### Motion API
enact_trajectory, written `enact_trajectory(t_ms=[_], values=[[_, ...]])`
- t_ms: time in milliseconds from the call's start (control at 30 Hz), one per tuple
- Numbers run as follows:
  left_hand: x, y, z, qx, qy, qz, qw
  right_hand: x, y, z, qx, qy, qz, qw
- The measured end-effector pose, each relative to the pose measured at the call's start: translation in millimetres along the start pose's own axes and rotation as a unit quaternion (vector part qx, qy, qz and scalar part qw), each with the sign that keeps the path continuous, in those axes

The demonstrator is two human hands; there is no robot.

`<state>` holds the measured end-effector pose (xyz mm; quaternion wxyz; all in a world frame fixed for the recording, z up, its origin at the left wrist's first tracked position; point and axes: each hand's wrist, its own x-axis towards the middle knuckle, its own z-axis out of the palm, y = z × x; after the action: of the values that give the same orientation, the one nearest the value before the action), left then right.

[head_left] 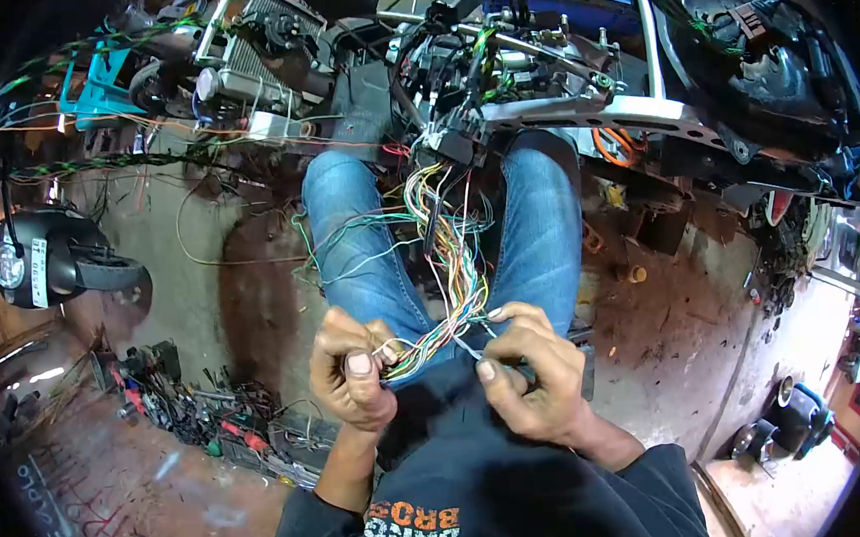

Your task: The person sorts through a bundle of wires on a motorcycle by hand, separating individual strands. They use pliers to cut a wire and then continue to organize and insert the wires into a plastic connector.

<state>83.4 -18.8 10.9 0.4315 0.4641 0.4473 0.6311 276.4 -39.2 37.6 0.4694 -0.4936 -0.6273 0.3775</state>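
Over the lap, I had the left hand (352,366) pinching multicoloured wires (424,347), the right hand (539,373) pinching a pale strand (468,349). Strand separation seemed under way; further parting called for light tension. Beyond, the limp, tangled wires ran between denim-clad legs (541,211) toward smooth metal framework (650,109).

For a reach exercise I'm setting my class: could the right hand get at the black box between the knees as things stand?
Probably yes: the gap between the legs leaves the right hand a way forward to the black box, alongside the wires. Its grip is on some wires, though, so it may need freeing first.
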Motion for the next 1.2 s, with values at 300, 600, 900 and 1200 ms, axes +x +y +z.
enact_trajectory(t_ms=[300,600,900,1200], values=[[4,-2,5,-0.011,-0.044,0.015,0.999,11,1,-28,-0.071,-0.08,0.052,0.993],[-4,-4,-5,-0.016,-0.098,0.082,0.992,16,2,-16,-0.003,-0.023,0.159,0.987],[3,-1,-3,-0.06,-0.129,0.128,0.981,14,3,-9,0.018,0.02,0.156,0.987],[-1,-7,-3,-0.096,-0.097,0.058,0.989,18,9,-8,0.036,-0.032,0.164,0.985]])
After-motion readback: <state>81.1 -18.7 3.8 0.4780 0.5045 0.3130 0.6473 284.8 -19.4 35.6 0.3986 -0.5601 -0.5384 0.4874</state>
